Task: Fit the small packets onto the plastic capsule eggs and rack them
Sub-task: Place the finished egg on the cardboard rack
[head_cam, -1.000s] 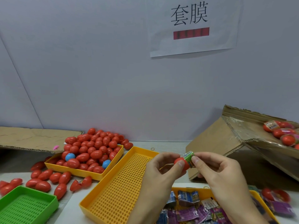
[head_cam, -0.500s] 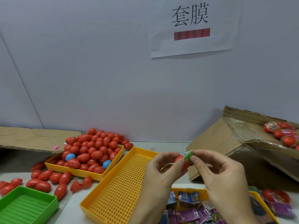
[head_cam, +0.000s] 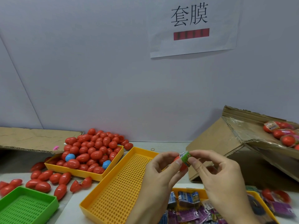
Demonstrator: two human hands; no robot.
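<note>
My left hand (head_cam: 161, 173) pinches a red capsule egg (head_cam: 182, 166) between thumb and fingers, above the table's middle. A small green packet (head_cam: 185, 157) sits around the egg's right end, and my right hand (head_cam: 215, 173) pinches it with thumb and forefinger. Most of the egg is hidden by fingers and packet. Below and left lies an orange perforated rack tray (head_cam: 123, 188) with nothing in it. Loose packets (head_cam: 189, 212) fill an orange tray (head_cam: 200, 192) under my hands.
A heaped orange tray of red eggs (head_cam: 90, 152), two of them blue, stands at the left with spilled eggs (head_cam: 48, 180) around it. A green tray (head_cam: 27, 206) sits at the lower left. A tilted cardboard box (head_cam: 239, 143) with wrapped eggs (head_cam: 283, 135) is at the right.
The green packet has slid a little further over the egg's end, and both hands have shifted slightly while keeping their hold.
</note>
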